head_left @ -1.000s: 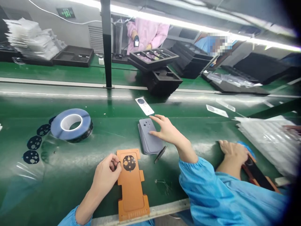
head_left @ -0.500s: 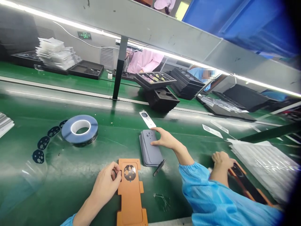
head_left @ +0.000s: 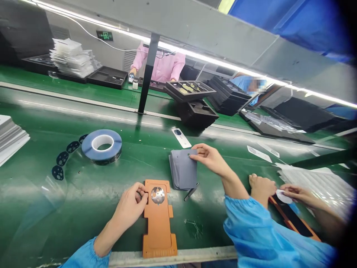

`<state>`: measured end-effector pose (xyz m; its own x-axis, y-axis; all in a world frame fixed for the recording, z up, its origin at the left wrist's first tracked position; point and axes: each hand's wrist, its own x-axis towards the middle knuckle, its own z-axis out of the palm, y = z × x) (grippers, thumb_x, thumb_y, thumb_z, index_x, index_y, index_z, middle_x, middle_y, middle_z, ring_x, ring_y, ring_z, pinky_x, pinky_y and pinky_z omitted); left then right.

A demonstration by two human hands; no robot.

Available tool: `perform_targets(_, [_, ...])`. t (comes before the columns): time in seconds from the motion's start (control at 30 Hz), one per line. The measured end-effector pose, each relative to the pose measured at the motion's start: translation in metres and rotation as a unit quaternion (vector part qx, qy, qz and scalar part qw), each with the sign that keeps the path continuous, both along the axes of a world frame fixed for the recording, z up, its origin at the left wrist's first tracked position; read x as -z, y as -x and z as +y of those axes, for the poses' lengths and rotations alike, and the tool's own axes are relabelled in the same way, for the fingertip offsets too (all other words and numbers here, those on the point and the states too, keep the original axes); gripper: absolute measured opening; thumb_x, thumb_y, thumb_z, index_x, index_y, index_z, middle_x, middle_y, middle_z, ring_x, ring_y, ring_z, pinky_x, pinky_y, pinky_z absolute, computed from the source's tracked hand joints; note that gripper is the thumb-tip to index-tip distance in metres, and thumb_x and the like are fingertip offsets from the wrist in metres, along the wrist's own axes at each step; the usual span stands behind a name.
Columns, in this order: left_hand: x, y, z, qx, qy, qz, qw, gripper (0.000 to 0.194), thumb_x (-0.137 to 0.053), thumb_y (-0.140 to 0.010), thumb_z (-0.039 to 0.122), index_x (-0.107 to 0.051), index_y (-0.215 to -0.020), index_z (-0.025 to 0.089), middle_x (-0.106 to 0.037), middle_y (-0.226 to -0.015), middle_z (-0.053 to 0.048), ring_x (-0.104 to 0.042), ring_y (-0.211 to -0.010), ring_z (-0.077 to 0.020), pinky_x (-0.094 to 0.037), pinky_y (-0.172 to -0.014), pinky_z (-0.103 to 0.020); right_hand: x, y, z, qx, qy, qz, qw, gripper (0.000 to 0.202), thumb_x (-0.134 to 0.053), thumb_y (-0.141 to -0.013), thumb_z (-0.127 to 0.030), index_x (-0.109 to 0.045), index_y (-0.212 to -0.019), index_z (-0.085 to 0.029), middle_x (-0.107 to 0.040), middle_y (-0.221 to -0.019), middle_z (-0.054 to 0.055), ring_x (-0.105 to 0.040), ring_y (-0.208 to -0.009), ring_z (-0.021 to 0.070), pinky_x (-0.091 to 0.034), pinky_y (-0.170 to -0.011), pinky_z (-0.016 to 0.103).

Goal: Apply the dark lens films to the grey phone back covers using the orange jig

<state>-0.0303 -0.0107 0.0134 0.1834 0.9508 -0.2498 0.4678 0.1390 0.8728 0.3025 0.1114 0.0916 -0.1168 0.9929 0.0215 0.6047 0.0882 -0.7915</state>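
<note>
An orange fixture (head_left: 159,230) lies on the green table, with a dark round camera-shaped piece (head_left: 157,195) near its top end. My left hand (head_left: 131,203) rests against the fixture's upper left edge, fingers curled together; whatever they may pinch is hidden. My right hand (head_left: 208,158) pinches the upper right corner of a grey panel (head_left: 187,173) on top of a stack of similar panels. A small dark bar (head_left: 191,192) sticks out at the stack's lower right. Behind the stack lies a white card (head_left: 181,138) with a dark oval.
A blue tape roll (head_left: 102,147) trails a strip of dark oval stickers (head_left: 62,159). White sheets (head_left: 12,137) lie far left. At right, another person's hands (head_left: 262,186) work at a second orange fixture (head_left: 314,235). Black trays (head_left: 199,113) stand behind a metal post (head_left: 147,74).
My right hand has closed on the top panel's corner and shifted it right on the stack. A second hand of the neighbouring person has appeared with a white round piece. The view has shifted slightly.
</note>
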Motion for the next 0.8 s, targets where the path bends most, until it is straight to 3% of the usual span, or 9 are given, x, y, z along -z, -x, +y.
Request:
perform_targets(0.1, [0.006, 0.004, -0.009, -0.017, -0.022, 0.002, 1.000, 0.032, -0.051, -0.094, 0.044, -0.060, -0.113, 0.021, -0.071, -0.106, -0.007, -0.070, -0.083, -0.0211, -0.054, -0.080, -0.037, -0.019, 0.017, -0.028, -0.003, 0.021, 0.103, 0.994, 0.054, -0.083, -0.079, -0.043, -0.068, -0.125, -0.020, -0.074, -0.090, 0.004, -0.071, -0.079, 0.0190, -0.059, -0.073, 0.034])
perform_targets(0.17, [0.011, 0.007, -0.016, -0.016, -0.068, 0.024, 0.997, 0.048, -0.051, -0.095, 0.049, -0.056, -0.131, 0.019, -0.064, -0.131, -0.014, -0.066, -0.114, -0.0283, -0.051, -0.099, -0.046, -0.020, 0.037, -0.051, -0.010, 0.061, 0.138, 0.989, 0.051, -0.083, -0.080, -0.041, -0.070, -0.125, -0.019, -0.075, -0.086, 0.004, -0.072, -0.076, 0.0190, -0.060, -0.070, 0.033])
perform_targets(0.23, [0.016, 0.010, -0.023, 0.020, -0.106, 0.038, 0.993, 0.068, -0.052, -0.094, 0.055, -0.042, -0.149, 0.016, -0.048, -0.154, -0.019, -0.045, -0.143, -0.0344, -0.039, -0.115, -0.053, -0.011, 0.060, -0.073, -0.017, 0.120, 0.176, 0.977, 0.047, -0.081, -0.082, -0.041, -0.071, -0.122, -0.019, -0.077, -0.085, 0.005, -0.073, -0.073, 0.0202, -0.062, -0.066, 0.033])
perform_targets(0.3, [0.021, 0.012, -0.026, 0.081, -0.113, 0.039, 0.989, 0.086, -0.053, -0.093, 0.062, -0.026, -0.159, 0.013, -0.030, -0.165, -0.021, -0.025, -0.155, -0.0372, -0.027, -0.123, -0.058, 0.005, 0.082, -0.091, -0.022, 0.161, 0.207, 0.965, 0.043, -0.080, -0.083, -0.042, -0.071, -0.118, -0.019, -0.079, -0.090, 0.006, -0.075, -0.077, 0.0216, -0.064, -0.069, 0.035])
perform_targets(0.4, [0.025, 0.012, -0.027, 0.149, -0.107, 0.059, 0.981, 0.102, -0.056, -0.090, 0.067, -0.009, -0.163, 0.014, -0.016, -0.170, -0.021, -0.009, -0.158, -0.0386, -0.016, -0.126, -0.063, 0.028, 0.102, -0.111, -0.023, 0.159, 0.215, 0.963, 0.035, -0.078, -0.085, -0.040, -0.071, -0.114, -0.022, -0.078, -0.094, 0.005, -0.075, -0.080, 0.0205, -0.065, -0.073, 0.035])
perform_targets(0.57, [0.027, 0.005, -0.026, 0.153, -0.118, 0.116, 0.974, 0.110, -0.062, -0.088, 0.064, 0.004, -0.164, 0.021, -0.013, -0.171, -0.019, -0.006, -0.158, -0.0380, -0.014, -0.125, -0.065, 0.038, 0.106, -0.124, -0.056, 0.132, 0.161, 0.977, 0.025, -0.069, -0.092, -0.037, -0.070, -0.112, -0.022, -0.076, -0.088, 0.002, -0.069, -0.065, 0.0151, -0.061, -0.056, 0.027])
perform_targets(0.8, [0.030, -0.001, -0.028, 0.148, -0.134, 0.151, 0.968, 0.118, -0.070, -0.084, 0.058, 0.010, -0.163, 0.022, -0.014, -0.171, -0.019, -0.008, -0.158, -0.0380, -0.016, -0.125, -0.063, 0.052, 0.102, -0.129, -0.124, -0.011, 0.021, 0.992, 0.023, -0.056, -0.097, -0.023, -0.065, -0.118, -0.024, -0.072, -0.113, 0.007, -0.070, -0.094, 0.0199, -0.062, -0.083, 0.035])
